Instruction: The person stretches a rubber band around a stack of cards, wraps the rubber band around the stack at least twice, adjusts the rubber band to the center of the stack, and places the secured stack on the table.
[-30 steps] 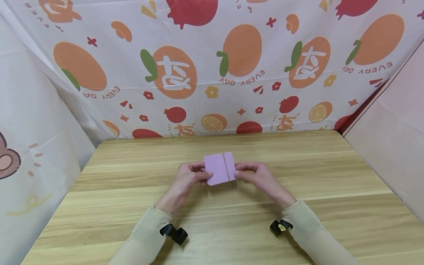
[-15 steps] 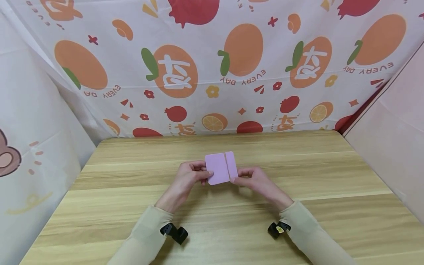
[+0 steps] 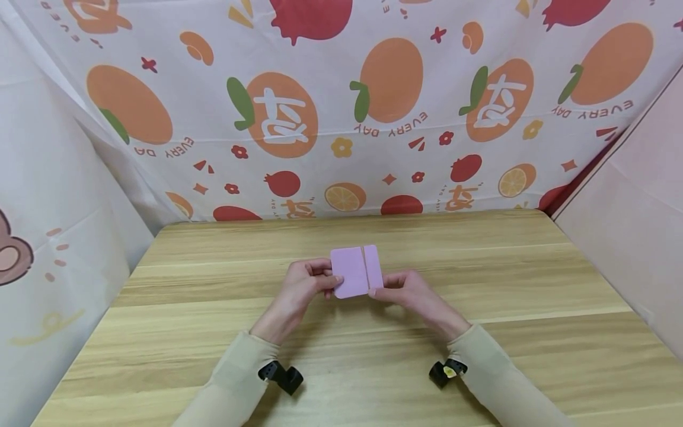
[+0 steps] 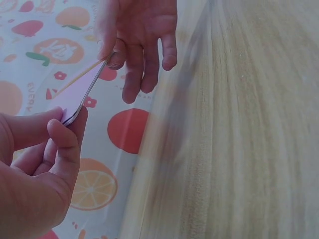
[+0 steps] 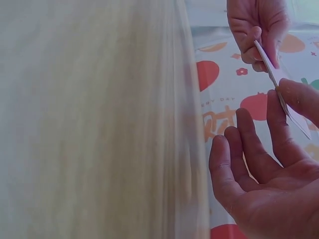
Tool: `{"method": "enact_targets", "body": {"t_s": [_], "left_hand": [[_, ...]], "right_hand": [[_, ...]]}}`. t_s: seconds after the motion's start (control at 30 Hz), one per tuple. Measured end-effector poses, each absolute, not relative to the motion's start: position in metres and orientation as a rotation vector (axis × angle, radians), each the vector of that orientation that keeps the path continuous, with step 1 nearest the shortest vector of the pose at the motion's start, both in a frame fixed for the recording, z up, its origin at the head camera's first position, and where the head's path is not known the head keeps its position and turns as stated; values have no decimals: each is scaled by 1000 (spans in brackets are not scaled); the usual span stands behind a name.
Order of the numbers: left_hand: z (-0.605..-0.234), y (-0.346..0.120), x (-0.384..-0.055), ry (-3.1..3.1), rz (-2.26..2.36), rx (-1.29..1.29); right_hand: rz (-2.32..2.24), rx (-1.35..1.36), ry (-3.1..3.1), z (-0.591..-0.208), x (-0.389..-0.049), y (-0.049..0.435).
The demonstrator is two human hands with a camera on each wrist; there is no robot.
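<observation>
- Two sides of flat purple square [image 3: 348, 273] in grip, held above wooden table [image 3: 341, 367]
- Pinches left edge between thumb and fingers of left hand [image 3: 302, 287]
- Pinches lower right corner with thumb and forefinger of right hand [image 3: 411, 289], leaving other fingers loosely extended
- Shows thin tan band [image 3: 365, 268] across square, nearer right side

Wooden tabletop [image 3: 352, 344], fruit-print cloth [image 3: 338, 110] behind it
</observation>
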State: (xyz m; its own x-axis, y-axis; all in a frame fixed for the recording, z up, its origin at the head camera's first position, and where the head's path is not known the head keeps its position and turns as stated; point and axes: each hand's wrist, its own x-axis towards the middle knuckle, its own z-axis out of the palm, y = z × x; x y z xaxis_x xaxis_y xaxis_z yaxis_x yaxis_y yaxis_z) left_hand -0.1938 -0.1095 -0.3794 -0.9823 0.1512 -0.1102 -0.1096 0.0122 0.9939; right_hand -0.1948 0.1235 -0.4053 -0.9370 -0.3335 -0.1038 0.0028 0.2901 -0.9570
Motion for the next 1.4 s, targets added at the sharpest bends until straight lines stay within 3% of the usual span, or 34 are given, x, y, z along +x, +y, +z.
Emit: {"method": "enact_targets", "body": {"t_s": [1.4], "left_hand": [[-382, -105, -194, 2061, 2165, -66]], "right_hand": [[-1874, -109, 2122, -410, -188, 112]]}}
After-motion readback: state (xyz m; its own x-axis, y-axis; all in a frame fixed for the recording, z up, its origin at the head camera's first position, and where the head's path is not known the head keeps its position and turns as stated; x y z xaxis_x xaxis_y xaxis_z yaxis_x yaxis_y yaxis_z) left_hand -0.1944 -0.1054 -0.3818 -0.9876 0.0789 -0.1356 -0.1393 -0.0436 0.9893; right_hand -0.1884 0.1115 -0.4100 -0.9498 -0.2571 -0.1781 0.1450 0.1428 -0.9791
